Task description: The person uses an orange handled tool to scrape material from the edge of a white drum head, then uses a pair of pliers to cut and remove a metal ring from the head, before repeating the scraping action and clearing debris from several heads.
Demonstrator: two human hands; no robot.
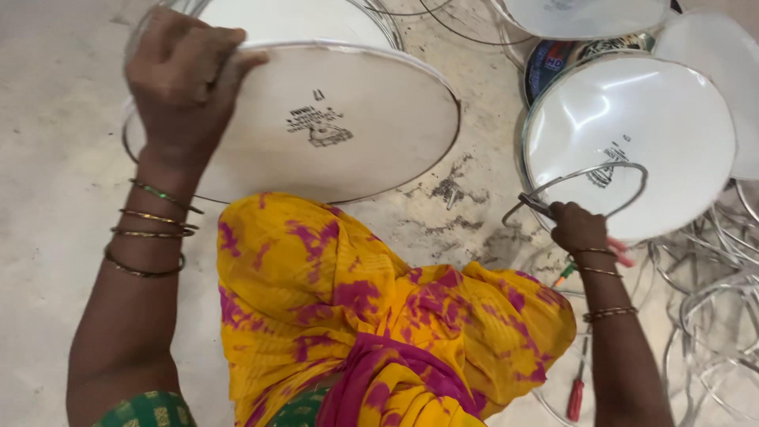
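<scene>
My left hand (183, 79) grips the near-left rim of a large round white drum skin (348, 126) with a metal hoop and a dark printed mark, lying flat on the floor. My right hand (579, 228) holds a thin metal wire ring (585, 180) by its left end, raised over another round white drum skin (632, 134) on the right. Bangles circle both wrists. My knee, draped in yellow and pink cloth (379, 316), sits between my arms.
More white skins (585, 14) lie at the top and far right. Several loose metal rings (711, 316) are piled on the floor at the right. A red-handled screwdriver (577, 391) lies near my right forearm. The floor (55, 158) is pale concrete.
</scene>
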